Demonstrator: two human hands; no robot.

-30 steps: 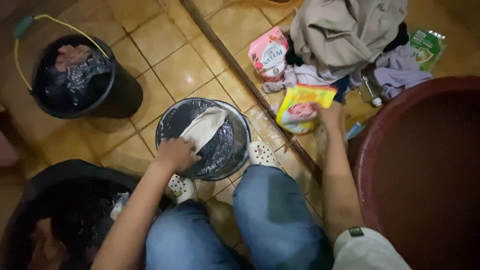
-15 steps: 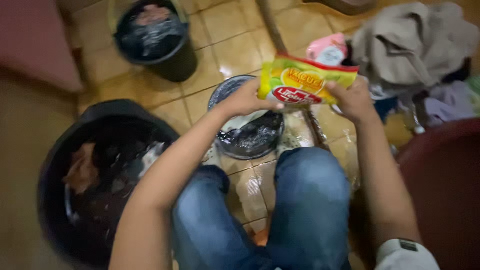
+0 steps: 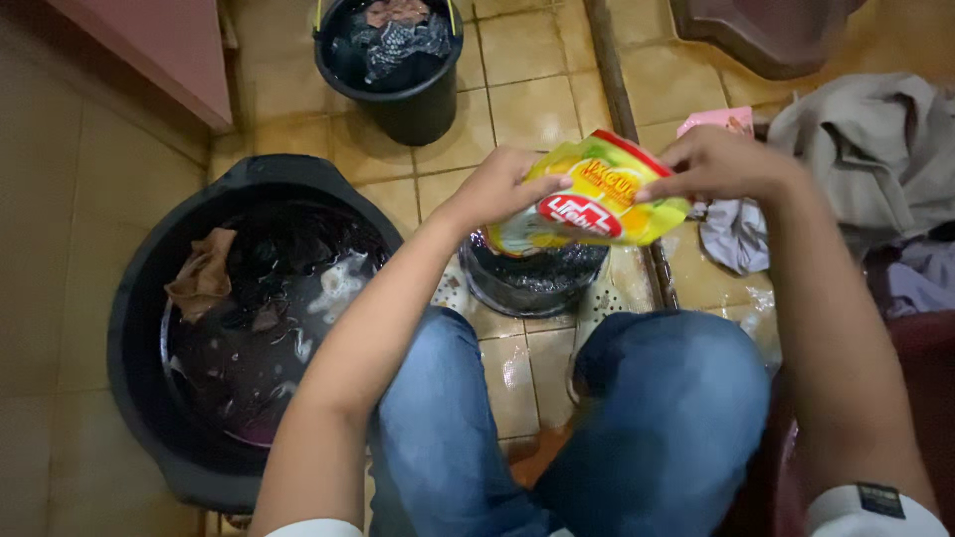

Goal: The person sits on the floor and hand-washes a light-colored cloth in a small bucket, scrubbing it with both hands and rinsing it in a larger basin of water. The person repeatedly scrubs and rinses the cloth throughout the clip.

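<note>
I hold a yellow and green soap pouch [image 3: 589, 199] with both hands, tilted over a small dark metal basin [image 3: 532, 278] on the tiled floor. My left hand [image 3: 494, 186] grips the pouch's left edge. My right hand [image 3: 718, 161] pinches its upper right corner. The basin sits just beyond my knees in blue jeans and is mostly hidden under the pouch.
A large black tub [image 3: 139, 298] of dark water and soaking clothes is at my left. A black bucket [image 3: 398, 60] with wet cloth stands farther back. A pile of clothes [image 3: 865, 149] and a pink packet [image 3: 716, 119] lie at right, a dark red tub's rim [image 3: 925, 338] at far right.
My right hand lifted the pouch from the floor, and my left hand left the cloth in the small basin and took hold of the pouch. The view swung left.
</note>
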